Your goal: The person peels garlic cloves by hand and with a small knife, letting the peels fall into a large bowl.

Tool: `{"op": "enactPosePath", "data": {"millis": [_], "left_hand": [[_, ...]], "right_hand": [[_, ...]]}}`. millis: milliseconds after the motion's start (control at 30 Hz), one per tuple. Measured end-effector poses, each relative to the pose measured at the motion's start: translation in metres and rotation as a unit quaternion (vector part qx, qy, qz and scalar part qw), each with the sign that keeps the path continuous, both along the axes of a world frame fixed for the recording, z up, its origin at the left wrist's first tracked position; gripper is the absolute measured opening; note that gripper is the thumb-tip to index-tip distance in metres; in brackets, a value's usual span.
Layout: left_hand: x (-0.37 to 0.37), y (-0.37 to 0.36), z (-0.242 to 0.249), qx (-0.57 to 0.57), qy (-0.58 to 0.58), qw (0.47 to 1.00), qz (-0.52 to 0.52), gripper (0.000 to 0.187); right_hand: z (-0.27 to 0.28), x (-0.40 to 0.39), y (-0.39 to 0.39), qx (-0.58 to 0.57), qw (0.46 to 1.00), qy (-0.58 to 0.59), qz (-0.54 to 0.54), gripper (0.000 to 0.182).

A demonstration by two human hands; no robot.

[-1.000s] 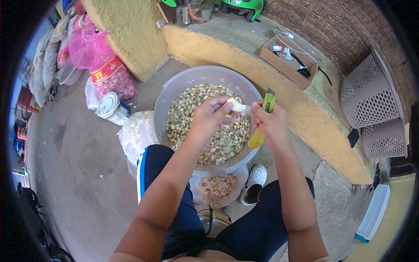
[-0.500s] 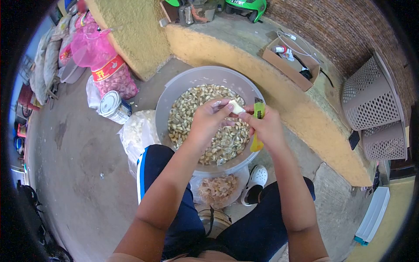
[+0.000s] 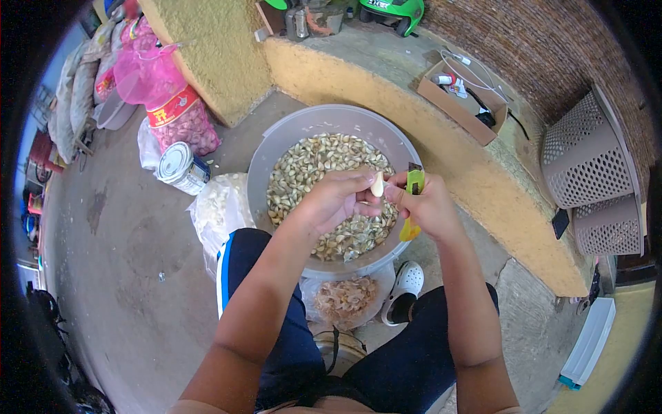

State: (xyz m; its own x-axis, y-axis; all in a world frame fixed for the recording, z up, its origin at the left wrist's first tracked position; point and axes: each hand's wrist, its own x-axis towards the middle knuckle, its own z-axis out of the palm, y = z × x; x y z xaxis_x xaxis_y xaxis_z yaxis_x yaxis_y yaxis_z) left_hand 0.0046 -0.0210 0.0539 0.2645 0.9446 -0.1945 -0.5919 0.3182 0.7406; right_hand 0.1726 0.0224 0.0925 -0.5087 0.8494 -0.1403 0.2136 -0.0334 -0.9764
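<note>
Over the basin, my left hand (image 3: 339, 199) pinches a pale garlic clove (image 3: 377, 184) between thumb and fingertips, its tip upward. My right hand (image 3: 433, 205) is closed around a green and yellow utility knife (image 3: 415, 182), which points away from me. The right thumb and fingertip meet the clove's right side. Beneath both hands stands a large grey basin (image 3: 256, 162) with many unpeeled garlic cloves (image 3: 324, 153). Between my feet, a clear bag holds brownish garlic skins (image 3: 345, 301). Left of the basin, a plastic bag (image 3: 219, 215) contains whitish pieces.
A white-lidded tin (image 3: 182, 170) and a pink mesh sack of garlic (image 3: 189, 131) stand at the left. Behind the basin runs a low yellow ledge (image 3: 345, 69) carrying a cardboard box (image 3: 452, 107) with cables. Perforated plastic baskets (image 3: 586, 155) are at the right.
The clove has turned from slanting to nearly upright between my fingertips. My left hand has shifted slightly right and down, and the right hand with the knife slightly right.
</note>
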Motion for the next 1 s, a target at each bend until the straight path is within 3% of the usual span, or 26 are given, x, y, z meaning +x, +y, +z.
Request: {"op": "enactPosePath", "data": {"millis": [133,233,333,533,600,633,767,833,900,1000], "left_hand": [[0.010,0.000,0.008,-0.013,0.101,0.992,0.071,0.033],[0.012,-0.002,0.010,0.004,0.168,0.981,0.095,0.033],[0.012,-0.004,0.014,0.034,0.215,0.972,0.087,0.033],[-0.006,-0.006,0.016,0.024,0.202,0.976,0.083,0.033],[-0.011,-0.010,0.023,0.021,0.199,0.976,0.088,0.033],[-0.016,-0.013,0.025,0.033,0.258,0.959,0.108,0.032],[-0.057,-0.033,0.032,0.075,0.489,0.839,0.226,0.026],[-0.085,-0.052,0.037,0.023,0.450,0.845,0.287,0.023],[-0.121,-0.076,0.009,-0.009,0.496,0.806,0.322,0.020],[-0.164,-0.131,-0.059,-0.129,0.624,0.704,0.314,0.020]], "right_hand": [[-0.007,-0.003,-0.002,0.060,0.997,-0.033,-0.038,0.013],[-0.019,-0.003,0.002,0.272,0.955,-0.114,-0.035,0.016],[-0.025,-0.004,0.004,0.279,0.954,-0.100,-0.034,0.018],[-0.019,0.004,0.019,0.065,0.981,-0.016,-0.184,0.018],[-0.015,0.009,0.021,0.051,0.985,-0.039,-0.162,0.019],[-0.013,0.011,0.021,0.043,0.986,-0.051,-0.150,0.020],[-0.028,0.010,0.017,0.150,0.962,-0.225,0.045,0.016],[-0.042,0.007,0.012,0.163,0.935,-0.271,0.160,0.017],[-0.058,-0.002,-0.002,0.167,0.889,-0.352,0.239,0.022],[-0.070,-0.018,-0.030,0.178,0.788,-0.453,0.377,0.025]]}}
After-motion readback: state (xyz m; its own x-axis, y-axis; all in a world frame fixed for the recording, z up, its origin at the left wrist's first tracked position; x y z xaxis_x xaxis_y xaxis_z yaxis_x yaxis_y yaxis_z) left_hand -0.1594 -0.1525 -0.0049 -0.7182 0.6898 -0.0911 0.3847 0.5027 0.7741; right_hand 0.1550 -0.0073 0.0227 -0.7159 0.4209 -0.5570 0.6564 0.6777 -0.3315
